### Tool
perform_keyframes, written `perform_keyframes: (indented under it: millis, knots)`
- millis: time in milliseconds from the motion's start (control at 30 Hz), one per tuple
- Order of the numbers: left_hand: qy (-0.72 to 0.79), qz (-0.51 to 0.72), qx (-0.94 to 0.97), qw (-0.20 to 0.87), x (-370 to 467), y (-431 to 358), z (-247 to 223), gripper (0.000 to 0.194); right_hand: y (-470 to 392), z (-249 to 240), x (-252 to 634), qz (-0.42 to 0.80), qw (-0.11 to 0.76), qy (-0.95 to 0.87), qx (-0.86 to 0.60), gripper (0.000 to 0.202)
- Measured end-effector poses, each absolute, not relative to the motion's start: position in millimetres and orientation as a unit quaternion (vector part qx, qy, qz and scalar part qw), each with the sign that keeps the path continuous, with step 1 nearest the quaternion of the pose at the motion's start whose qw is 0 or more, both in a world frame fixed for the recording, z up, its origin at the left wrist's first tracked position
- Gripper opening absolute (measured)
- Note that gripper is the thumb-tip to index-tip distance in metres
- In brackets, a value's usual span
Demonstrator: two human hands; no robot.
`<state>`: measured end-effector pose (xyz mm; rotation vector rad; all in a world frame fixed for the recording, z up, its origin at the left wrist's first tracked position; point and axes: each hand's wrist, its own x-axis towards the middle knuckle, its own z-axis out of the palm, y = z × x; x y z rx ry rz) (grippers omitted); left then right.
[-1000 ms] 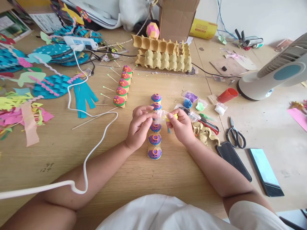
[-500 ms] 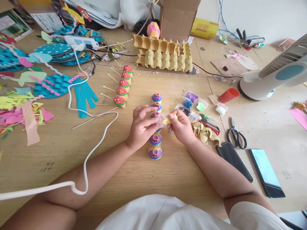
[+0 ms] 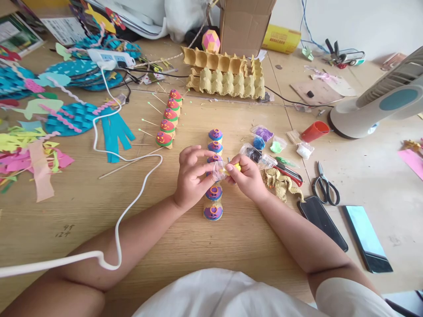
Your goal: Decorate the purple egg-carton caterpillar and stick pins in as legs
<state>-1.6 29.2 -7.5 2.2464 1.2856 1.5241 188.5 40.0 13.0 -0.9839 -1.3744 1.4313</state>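
My left hand (image 3: 194, 178) pinches a small clear plastic bag (image 3: 218, 171) between thumb and fingers. Close beside it, my right hand (image 3: 246, 176) grips a lump of yellow modelling clay (image 3: 236, 167) at the bag's opening. Some of the yellow clay seems to reach into the bag. Under both hands lies a strip of egg-carton cups (image 3: 213, 213), capped in purple and blue clay with orange rings; my fingers hide its middle cups. A second strip of egg-carton cups (image 3: 164, 138), red and green with smiling faces, sits farther left with pins sticking out.
To the right lie several bagged clays (image 3: 262, 132), a red utility knife (image 3: 291, 175), scissors (image 3: 325, 187), torn carton pieces (image 3: 279, 185) and two phones (image 3: 322, 222). A white cable (image 3: 145, 180) crosses the left side. Egg cartons (image 3: 228, 83) and a fan (image 3: 373, 101) stand farther back.
My right fingers have shifted slightly left and closed more around the yellow clay, so less of it shows. The bag remains in my left fingers.
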Motion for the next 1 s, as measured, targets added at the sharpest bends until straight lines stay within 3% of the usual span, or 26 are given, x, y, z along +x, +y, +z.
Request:
perform_keyframes:
  millis: [567, 767, 1000]
  knots:
    - [0.414, 0.545, 0.718, 0.127, -2.0, 33.8, -14.4, 0.005, 43.6, 9.7, 189.8, 0.671, 0.443, -0.495, -0.329, 0.043]
    - [0.427, 0.523, 0.719, 0.162, -0.4, 33.4, -14.9, 0.013, 48.1, 1.3, 190.9, 0.688, 0.442, -0.460, -0.346, 0.047]
    - [0.427, 0.519, 0.729, 0.134, -0.5, 31.6, -13.7, 0.010, 47.3, 3.1, 189.7, 0.700, 0.458, -0.423, -0.348, 0.046]
